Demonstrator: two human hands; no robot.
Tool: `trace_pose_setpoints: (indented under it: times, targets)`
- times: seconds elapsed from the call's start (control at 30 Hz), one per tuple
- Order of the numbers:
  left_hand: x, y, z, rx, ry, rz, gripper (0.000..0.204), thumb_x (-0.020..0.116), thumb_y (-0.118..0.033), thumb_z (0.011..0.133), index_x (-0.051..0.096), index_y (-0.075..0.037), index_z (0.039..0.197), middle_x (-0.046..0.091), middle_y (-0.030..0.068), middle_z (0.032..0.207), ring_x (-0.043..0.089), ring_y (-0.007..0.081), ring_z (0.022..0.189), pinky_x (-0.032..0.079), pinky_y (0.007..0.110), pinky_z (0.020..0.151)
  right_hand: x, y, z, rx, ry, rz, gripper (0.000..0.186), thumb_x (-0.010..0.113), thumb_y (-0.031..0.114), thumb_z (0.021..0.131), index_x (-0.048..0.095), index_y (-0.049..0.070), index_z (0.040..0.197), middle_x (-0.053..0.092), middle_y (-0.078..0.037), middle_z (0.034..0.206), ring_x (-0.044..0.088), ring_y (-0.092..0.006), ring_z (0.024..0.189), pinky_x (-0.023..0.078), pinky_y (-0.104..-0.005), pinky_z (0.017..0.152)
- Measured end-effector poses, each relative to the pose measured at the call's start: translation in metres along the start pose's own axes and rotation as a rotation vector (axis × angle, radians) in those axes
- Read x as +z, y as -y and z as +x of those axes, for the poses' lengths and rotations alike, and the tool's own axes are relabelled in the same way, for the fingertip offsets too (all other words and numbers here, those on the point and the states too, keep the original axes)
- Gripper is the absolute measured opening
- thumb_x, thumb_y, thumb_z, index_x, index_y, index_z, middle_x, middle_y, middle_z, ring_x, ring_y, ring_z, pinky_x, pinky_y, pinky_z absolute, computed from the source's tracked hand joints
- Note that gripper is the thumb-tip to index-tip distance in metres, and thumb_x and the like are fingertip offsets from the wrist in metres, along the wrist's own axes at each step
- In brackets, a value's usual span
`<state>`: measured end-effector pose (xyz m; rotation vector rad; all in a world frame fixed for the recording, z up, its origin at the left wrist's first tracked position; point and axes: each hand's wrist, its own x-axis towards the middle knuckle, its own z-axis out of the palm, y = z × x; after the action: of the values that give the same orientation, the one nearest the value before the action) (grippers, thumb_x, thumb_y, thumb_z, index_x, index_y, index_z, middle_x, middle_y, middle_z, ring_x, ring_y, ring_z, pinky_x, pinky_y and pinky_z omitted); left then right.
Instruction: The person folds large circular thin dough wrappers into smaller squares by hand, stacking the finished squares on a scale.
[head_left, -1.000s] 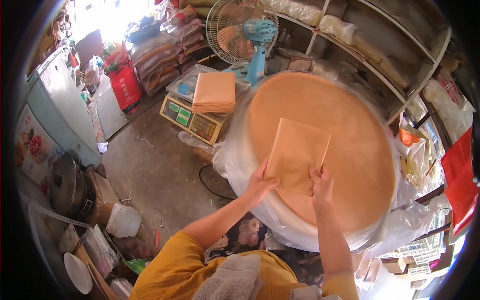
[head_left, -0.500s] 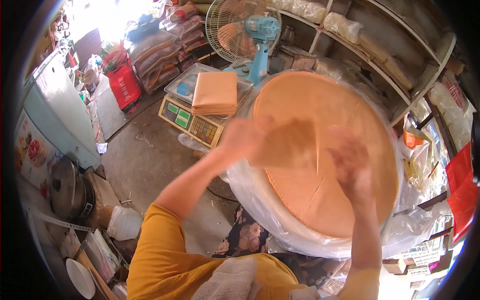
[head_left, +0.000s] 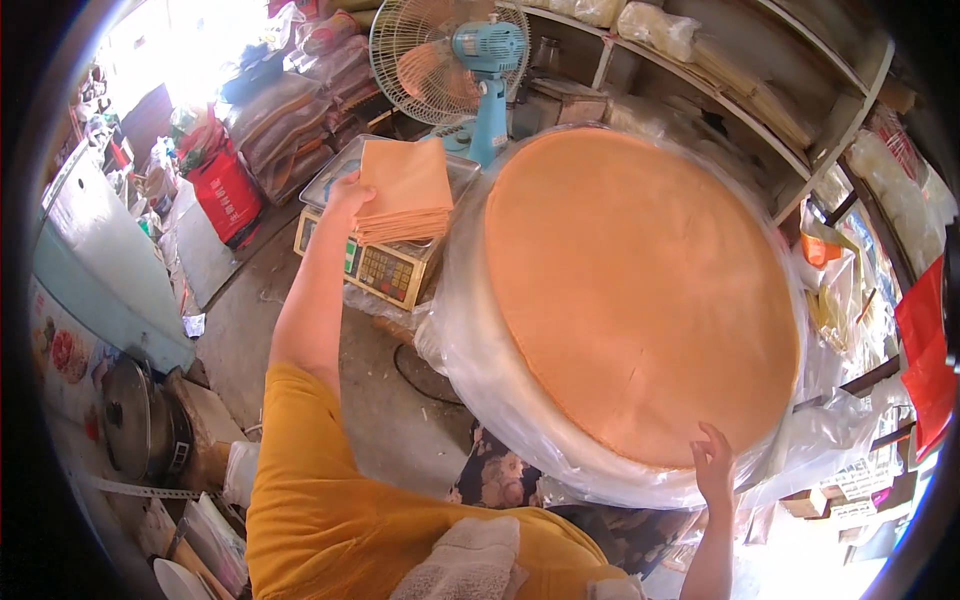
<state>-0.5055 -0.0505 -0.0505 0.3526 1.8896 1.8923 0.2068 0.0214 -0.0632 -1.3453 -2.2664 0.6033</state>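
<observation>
Resting on the stack of square orange sheets (head_left: 405, 190) in the upper left of the frame, the left hand (head_left: 347, 195) lies against the stack's left edge with its fingers curled over the pile; whether it pinches a single sheet cannot be told. The stack sits in a shallow metal tray (head_left: 330, 180) on top of a tabletop weighing scale with a yellowish keypad front (head_left: 372, 268). Just to the right of the scale, filling the centre of the frame, is the large round orange slab of stacked sheets (head_left: 640, 300), which stands in a clear plastic wrap (head_left: 480, 350) bunched around its side. The right hand (head_left: 715, 468) is at the lower right, its fingers spread and slightly bent, touching the near rim of the round slab and holding nothing. Behind the scale, at the top of the frame, stands a light blue electric fan with a round wire guard (head_left: 450, 55). Wooden shelves (head_left: 760, 100) run along the upper right, and filled sacks (head_left: 290, 130) are piled in the upper left beside a red container (head_left: 225, 190). A yellow sleeve (head_left: 320, 500) fills the lower middle of the frame.
</observation>
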Motion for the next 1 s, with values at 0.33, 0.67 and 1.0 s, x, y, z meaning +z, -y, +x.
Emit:
trace_pose_setpoints:
  times: [0.33,0.67,1.0]
  targets:
    - [-0.004,0.014,0.053,0.199,-0.029,0.640,0.051,0.069,-0.008,0.068,0.060,0.001,0.118,0.066,0.0119,0.097,0.064,0.0244,0.087,0.050,0.036,0.080,-0.012,-0.026,-0.030,0.049,-0.020,-0.045,0.034,0.058,0.006,0.086,0.058,0.004,0.119,0.061,-0.016,0.117,0.067,-0.0252,0.085,0.051,-0.0346,0.079]
    - [0.132,0.035,-0.203,1.020,0.385,0.619,0.036,0.061,-0.001,0.080,0.060,-0.006,0.116,0.060,0.0130,0.119,0.057,0.0276,0.109,0.046,0.036,0.092,0.033,0.016,0.013,-0.290,0.036,-0.037,0.017,0.058,0.012,0.084,0.067,0.004,0.096,0.065,-0.016,0.096,0.060,-0.0343,0.089,0.048,-0.0418,0.079]
    - [0.135,0.117,-0.334,0.944,0.627,0.490,0.029,0.055,0.011,0.074,0.065,-0.003,0.097,0.064,0.0122,0.099,0.061,0.0313,0.090,0.051,0.037,0.073,0.109,0.088,0.040,-0.717,0.003,-0.288,0.011,0.063,0.019,0.078,0.064,0.008,0.077,0.062,-0.008,0.080,0.060,-0.0253,0.085,0.040,-0.0441,0.091]
